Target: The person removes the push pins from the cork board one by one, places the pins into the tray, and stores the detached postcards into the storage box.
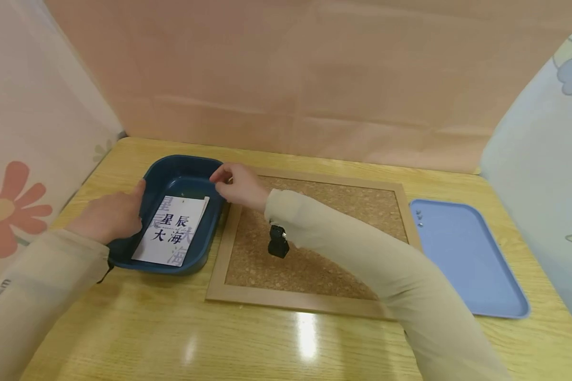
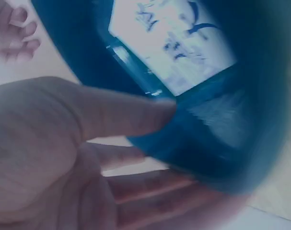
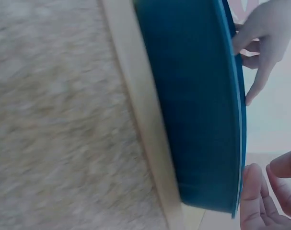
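Note:
A dark blue plastic basin point(image 1: 197, 264) stands at the left of the table. Inside it lies a white card point(image 1: 159, 251) printed with dark and pale purple Chinese characters, with a thin edge showing at its right side. My left hand point(image 1: 116, 214) holds the basin's left rim, thumb over the inner side and fingers outside, as the left wrist view shows. At the far right corner of the basin is my right hand point(image 1: 242, 185), its bent fingers right at the rim. A gap shows between the right thumb and forefinger point(image 3: 251, 184), with nothing between them.
A wood-framed cork board point(image 1: 310, 275) lies right beside the basin, under my right forearm. Farther right, a light blue tray point(image 1: 472, 264) holds a few small metallic pieces point(image 1: 419, 217) near its upper left corner. Patterned cloth hangs at both sides, and a brown sheet point(image 1: 286, 79) stands behind.

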A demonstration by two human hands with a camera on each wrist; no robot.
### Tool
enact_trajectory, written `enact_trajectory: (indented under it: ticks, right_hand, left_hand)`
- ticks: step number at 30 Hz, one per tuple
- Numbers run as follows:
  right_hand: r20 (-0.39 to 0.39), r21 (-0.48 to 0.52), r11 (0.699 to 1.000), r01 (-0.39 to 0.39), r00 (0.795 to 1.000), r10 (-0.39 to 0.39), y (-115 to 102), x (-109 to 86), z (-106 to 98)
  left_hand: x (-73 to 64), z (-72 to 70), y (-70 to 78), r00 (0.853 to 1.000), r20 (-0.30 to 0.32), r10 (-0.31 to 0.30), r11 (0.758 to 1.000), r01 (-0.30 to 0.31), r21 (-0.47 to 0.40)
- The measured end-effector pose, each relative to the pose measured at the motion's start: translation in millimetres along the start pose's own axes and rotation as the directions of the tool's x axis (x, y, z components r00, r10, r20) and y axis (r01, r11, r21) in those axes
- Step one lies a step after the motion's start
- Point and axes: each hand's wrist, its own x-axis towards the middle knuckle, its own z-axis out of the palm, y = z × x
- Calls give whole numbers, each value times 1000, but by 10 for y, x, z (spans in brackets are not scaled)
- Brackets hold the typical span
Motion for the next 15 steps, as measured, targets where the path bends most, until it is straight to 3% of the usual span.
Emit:
enact_trajectory:
  ticks: [8, 15]
  right_hand:
    - [-52, -30, 997, 76, 996, -78, 167, -185, -117]
    - [-98, -5, 998, 57, 994, -58, 226, -285, -211]
  left_hand:
    - [-10, -136, 142, 999, -38, -30, 997, 33, 71]
    - [-87, -206, 297, 987, -143, -73, 996, 80, 44]
